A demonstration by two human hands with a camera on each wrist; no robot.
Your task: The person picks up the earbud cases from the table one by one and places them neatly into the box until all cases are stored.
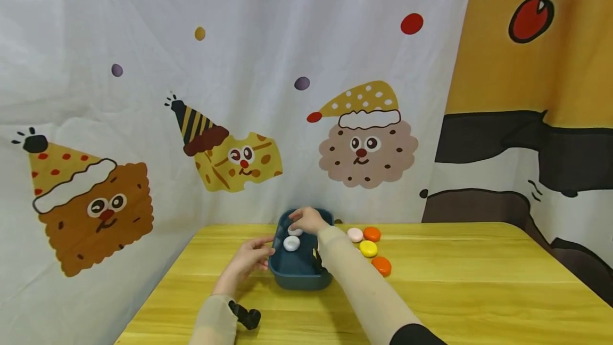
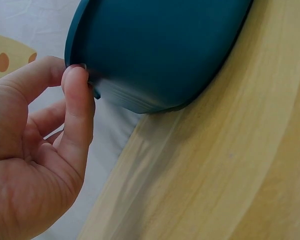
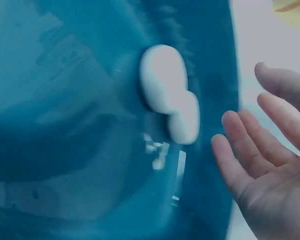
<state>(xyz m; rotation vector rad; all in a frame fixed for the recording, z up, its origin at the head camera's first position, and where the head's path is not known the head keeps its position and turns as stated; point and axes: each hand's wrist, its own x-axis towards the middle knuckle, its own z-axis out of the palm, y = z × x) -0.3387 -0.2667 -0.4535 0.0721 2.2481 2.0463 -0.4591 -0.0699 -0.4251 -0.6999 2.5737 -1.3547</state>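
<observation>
A dark blue-green plastic bin (image 1: 300, 281) stands on the wooden table. My left hand (image 1: 246, 260) is at its left side; in the left wrist view, thumb and fingers pinch the rim of the bin (image 2: 160, 50). Two white rounded pieces lie inside: one (image 1: 291, 243) shows a shallow hollow, the other (image 1: 295, 230) sits just behind it, partly under my right hand (image 1: 308, 221). In the right wrist view the right hand (image 3: 270, 155) has its fingers spread and holds nothing, apart from the two touching white pieces (image 3: 164, 77).
To the bin's right lie several round, glossy discs: pale pink (image 1: 355, 235), orange (image 1: 372, 234), yellow (image 1: 368, 249) and a nearer orange one (image 1: 381, 266). The right forearm partly hides this group. A printed curtain (image 1: 249, 57) hangs behind the table (image 1: 479, 281).
</observation>
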